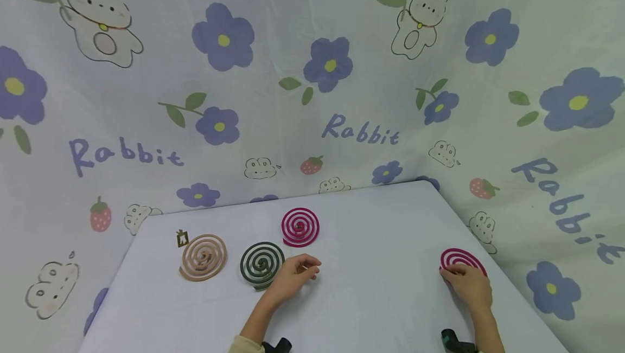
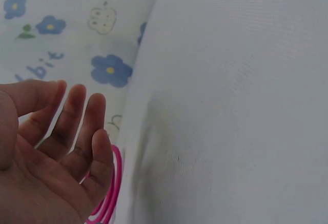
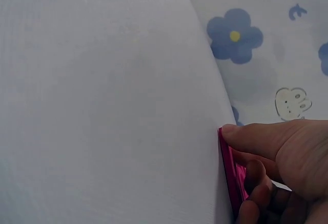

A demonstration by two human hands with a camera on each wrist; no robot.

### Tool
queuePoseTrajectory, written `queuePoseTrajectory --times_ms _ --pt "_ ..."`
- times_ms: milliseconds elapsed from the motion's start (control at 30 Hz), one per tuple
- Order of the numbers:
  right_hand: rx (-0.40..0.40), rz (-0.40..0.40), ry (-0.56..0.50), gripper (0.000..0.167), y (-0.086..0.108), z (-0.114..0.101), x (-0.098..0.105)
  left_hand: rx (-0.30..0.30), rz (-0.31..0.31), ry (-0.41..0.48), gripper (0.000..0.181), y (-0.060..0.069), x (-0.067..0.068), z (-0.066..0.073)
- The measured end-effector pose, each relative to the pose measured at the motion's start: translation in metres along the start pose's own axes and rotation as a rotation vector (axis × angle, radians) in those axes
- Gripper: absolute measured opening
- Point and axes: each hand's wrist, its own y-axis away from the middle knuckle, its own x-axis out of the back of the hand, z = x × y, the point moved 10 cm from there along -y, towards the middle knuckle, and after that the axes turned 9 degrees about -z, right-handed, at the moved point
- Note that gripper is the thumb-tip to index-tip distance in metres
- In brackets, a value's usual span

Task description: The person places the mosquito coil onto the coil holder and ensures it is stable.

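Note:
At the right side of the table, my right hand (image 1: 470, 287) pinches the near edge of a magenta mosquito coil (image 1: 456, 255). The right wrist view shows that coil (image 3: 230, 172) edge-on, with the thumb on its rim. My left hand (image 1: 293, 277) hovers near the middle with loosely bent fingers and nothing in them. Partly behind it lies a dark green coil (image 1: 254, 263). A second magenta coil (image 1: 307, 242) lies farther back, and a tan coil (image 1: 195, 274) lies to the left.
A small gold-coloured metal stand (image 1: 182, 238) is beside the tan coil. The white table (image 1: 371, 266) ends at the back and right against a curtain (image 1: 273, 98) printed with rabbits and flowers. Black wrist devices (image 1: 456, 342) show at the bottom.

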Motion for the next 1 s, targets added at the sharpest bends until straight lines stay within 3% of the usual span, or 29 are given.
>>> queuePoseTrajectory --times_ms 100,267,333,533,667,1000 --pt "0.034 -0.013 -0.002 0.036 0.001 -0.006 -0.001 -0.01 -0.007 0.011 0.016 -0.005 -0.002 -0.012" --pt "0.092 -0.023 0.005 0.036 -0.001 -0.015 -0.008 -0.02 -0.026 0.025 0.019 -0.009 -0.008 -0.015" --pt "0.105 -0.025 0.005 0.035 -0.002 -0.018 -0.012 -0.019 -0.03 0.028 0.019 -0.009 -0.01 -0.011" --pt "0.163 -0.042 0.007 0.032 -0.002 -0.037 -0.022 -0.035 -0.026 0.028 0.019 -0.021 -0.016 -0.036" --pt "0.184 -0.062 0.012 0.028 -0.001 -0.048 -0.032 -0.031 -0.03 0.042 0.019 -0.024 -0.019 -0.045" --pt "0.257 -0.086 0.019 0.026 0.001 -0.078 -0.046 -0.027 -0.014 0.049 0.018 -0.029 -0.024 -0.05"
